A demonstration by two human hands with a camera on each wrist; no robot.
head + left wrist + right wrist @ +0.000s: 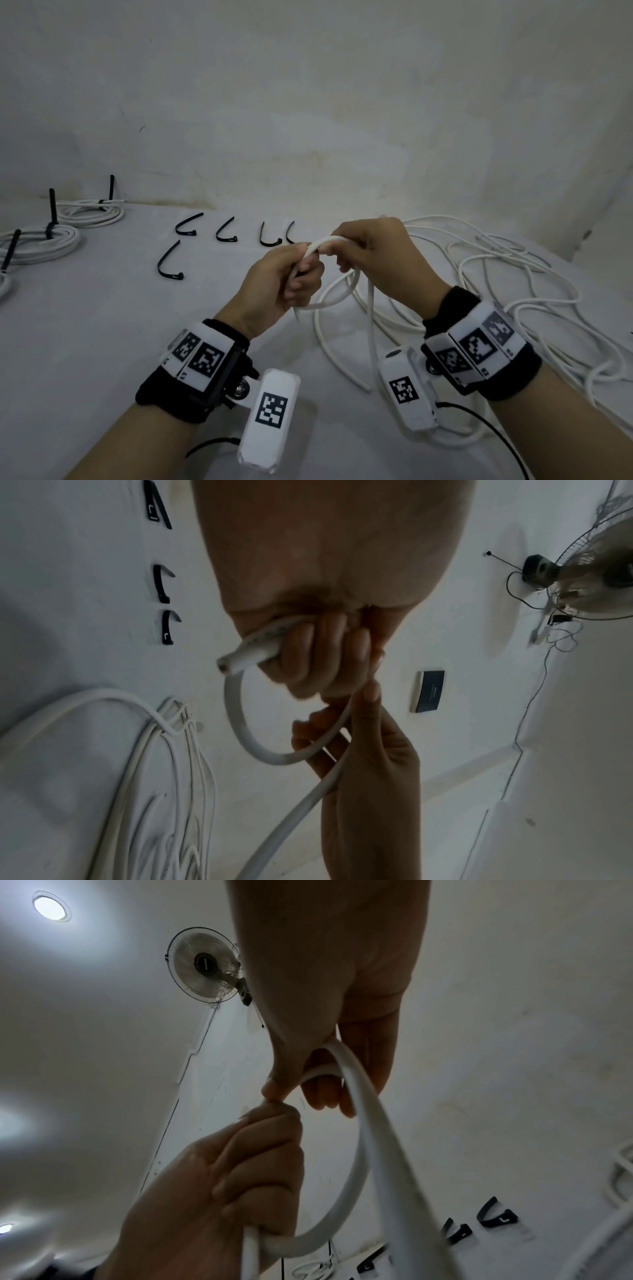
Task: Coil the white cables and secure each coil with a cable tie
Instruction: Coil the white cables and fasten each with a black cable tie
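A white cable (322, 244) bridges my two hands above the table. My left hand (303, 270) grips it near its cut end (226, 664), fingers curled round it. Close beside it, my right hand (346, 255) holds the same cable, and the right wrist view shows the cable (320, 1070) pinched under the thumb. One small loop (240, 723) hangs between the hands. The rest of the cable lies as a loose tangle (496, 274) on the right. Several black cable ties (186, 224) lie in a row behind the hands.
Two tied white coils (92, 210) (41, 243) with black tie tails sticking up lie at the far left, and part of a third (3, 284) shows at the edge. The wall (342, 120) stands just behind the table. A wall fan (204, 966) hangs overhead.
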